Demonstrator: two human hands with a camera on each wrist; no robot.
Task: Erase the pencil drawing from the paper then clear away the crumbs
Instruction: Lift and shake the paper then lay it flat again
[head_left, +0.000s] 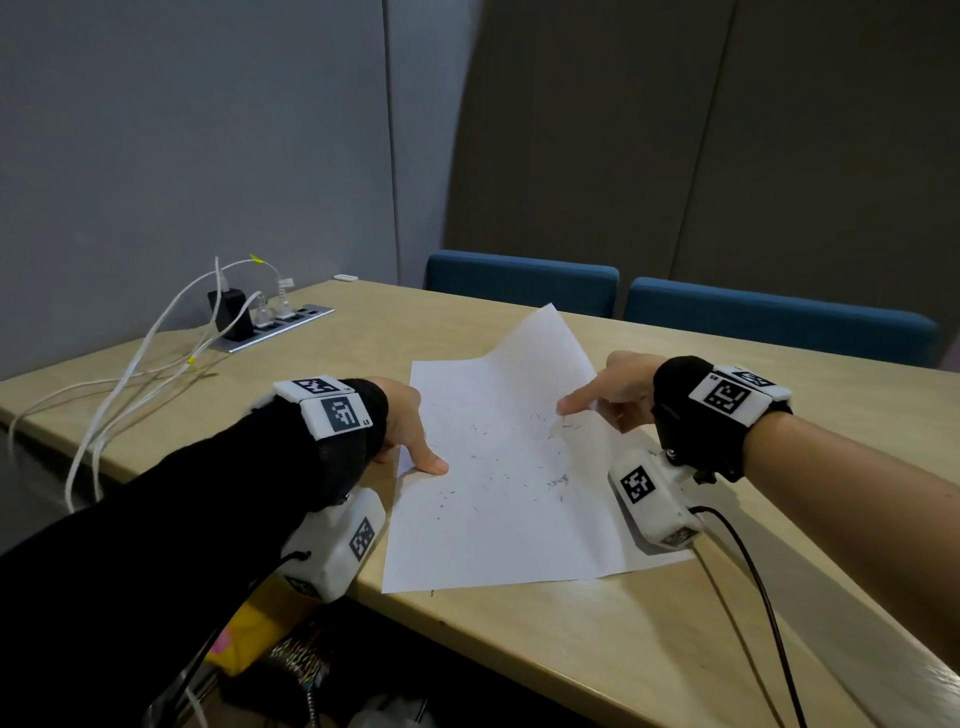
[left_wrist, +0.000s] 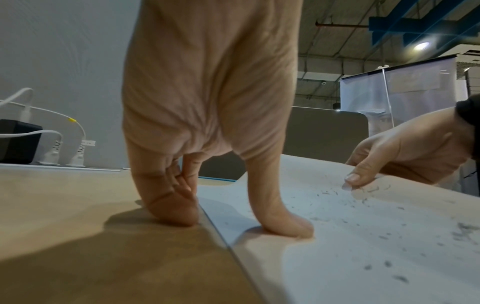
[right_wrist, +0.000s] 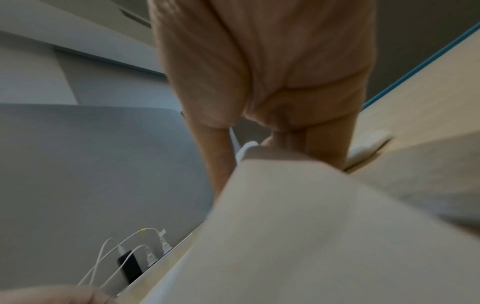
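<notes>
Paper (head_left: 498, 467): right hand (head_left: 618, 389) pinches lifted edge, left hand (head_left: 410, 431) thumb presses

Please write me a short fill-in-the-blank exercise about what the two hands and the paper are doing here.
1. The right hand lifts the paper's ____ edge off the table.
2. The left hand's thumb presses on the ____.
3. Scattered over the sheet lie dark eraser ____.
4. Behind the table stand two ____ chairs.

Missing words: right; paper; crumbs; blue
</notes>
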